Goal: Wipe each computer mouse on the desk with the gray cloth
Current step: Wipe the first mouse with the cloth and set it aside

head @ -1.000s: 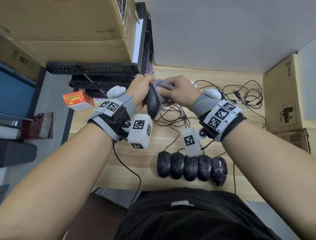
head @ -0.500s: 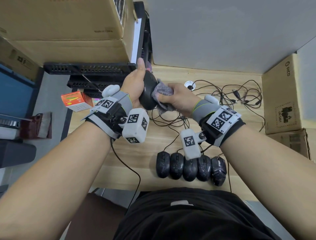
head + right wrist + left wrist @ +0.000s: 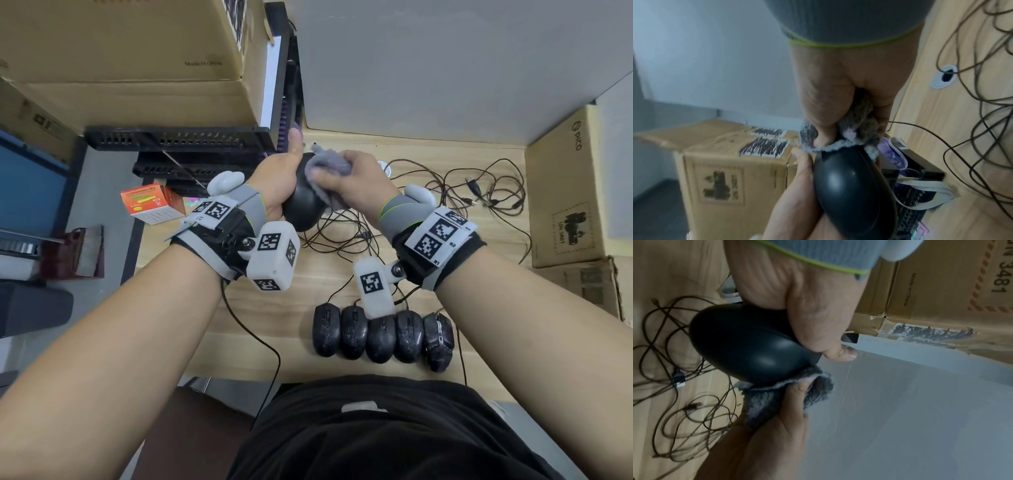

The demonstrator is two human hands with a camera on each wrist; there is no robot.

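My left hand [image 3: 281, 178] grips a smooth black mouse [image 3: 303, 202] raised above the back of the wooden desk [image 3: 308, 274], thumb stretched up along its side. My right hand [image 3: 356, 181] holds the bunched gray cloth [image 3: 329, 164] and presses it on the mouse's far end. The left wrist view shows the black mouse [image 3: 748, 344] with the gray cloth [image 3: 777, 395] under its tip. In the right wrist view the gray cloth [image 3: 851, 138] covers the mouse's [image 3: 851, 194] upper end. Several black mice [image 3: 382, 337] lie in a row near the desk's front edge.
Tangled dark cables [image 3: 445, 198] spread over the back right of the desk. Cardboard boxes [image 3: 565, 192] stand at the right and another cardboard box [image 3: 120, 61] at the back left, with black trays [image 3: 178, 138] below. An orange-and-white small box [image 3: 150, 202] sits at left.
Both hands have lifted the mouse up and away from me. The cloth has slid from the mouse's side to its far end.
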